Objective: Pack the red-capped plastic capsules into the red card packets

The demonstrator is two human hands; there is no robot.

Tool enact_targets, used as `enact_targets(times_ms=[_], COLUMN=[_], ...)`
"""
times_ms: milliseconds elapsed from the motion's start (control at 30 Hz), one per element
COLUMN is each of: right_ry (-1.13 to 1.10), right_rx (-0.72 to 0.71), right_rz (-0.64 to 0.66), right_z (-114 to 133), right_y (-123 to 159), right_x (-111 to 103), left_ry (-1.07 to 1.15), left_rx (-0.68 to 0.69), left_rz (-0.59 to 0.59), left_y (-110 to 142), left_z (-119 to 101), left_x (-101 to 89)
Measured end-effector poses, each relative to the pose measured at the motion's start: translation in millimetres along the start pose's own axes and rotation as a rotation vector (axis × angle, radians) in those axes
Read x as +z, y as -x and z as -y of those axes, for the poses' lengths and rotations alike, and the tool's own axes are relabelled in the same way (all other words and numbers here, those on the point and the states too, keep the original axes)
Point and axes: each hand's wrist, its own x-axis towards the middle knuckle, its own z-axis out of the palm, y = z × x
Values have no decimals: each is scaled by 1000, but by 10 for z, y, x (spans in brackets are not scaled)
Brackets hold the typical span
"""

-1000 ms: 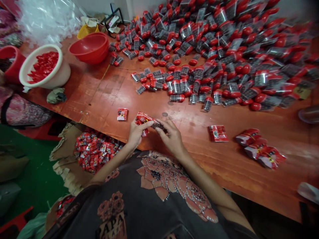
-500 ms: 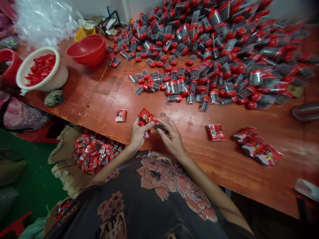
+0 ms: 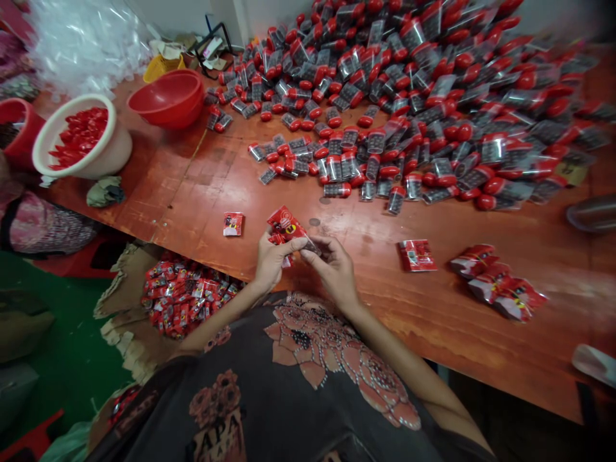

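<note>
A red printed packet (image 3: 287,222) with a clear, dark-looking lower end is held between both hands, tilted down to the right. My left hand (image 3: 270,260) is closed round its left side, thumb across the front. More red packaging shows beneath that thumb, partly hidden by the fingers. My right hand (image 3: 335,266) pinches the packet's lower right end, where something dark shows. On the table to the left lies a small red-and-white packet (image 3: 233,224). Another flat stack of red packets (image 3: 417,255) lies to the right, and several fanned red packets (image 3: 498,282) are farther right.
A large heap of clear, red-capped containers (image 3: 356,154) covers the table's back. At left stand a white bowl (image 3: 122,144) of red pieces and a red bowl (image 3: 168,99). Below the table edge, a cardboard box (image 3: 115,308) holds many red packets (image 3: 185,295).
The packet in my hands has turned to slant further down to the right. My right fingers have closed in on its lower end, and the dark pieces there show less.
</note>
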Motion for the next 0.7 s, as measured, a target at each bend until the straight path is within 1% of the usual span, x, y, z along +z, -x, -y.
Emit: enact_targets(times_ms=[100, 200, 300, 367, 433, 500, 567, 633, 700], right_ry=[-168, -240, -253, -210, -96, 67, 185, 152, 19], right_rx=[147, 199, 216, 171, 56, -81, -156, -129, -42], right_rz=[33, 29, 29, 24, -18, -81, -119, -120, -91], right_z=[24, 72, 126, 142, 135, 111, 83, 62, 53], right_y=[-49, -80, -82, -70, -50, -29, -16, -19, -35], right_x=[-28, -60, -70, -65, -57, -49, -42, -33, -31], left_ry=[-16, -29, -30, -21, -18, -20, -15, -18, -22], left_rx=[-34, -47, -29, -1, 4, -19, -34, -46, -53], left_rz=[54, 108, 108, 76, 41, 23, 21, 35, 52], left_y=[16, 13, -7, -13, 0, 30, 61, 72, 58], left_z=[-6, -22, -50, -60, -49, -16, 25, 52, 52], left_x=[-5, -30, -60, -64, -47, -15, 13, 22, 9])
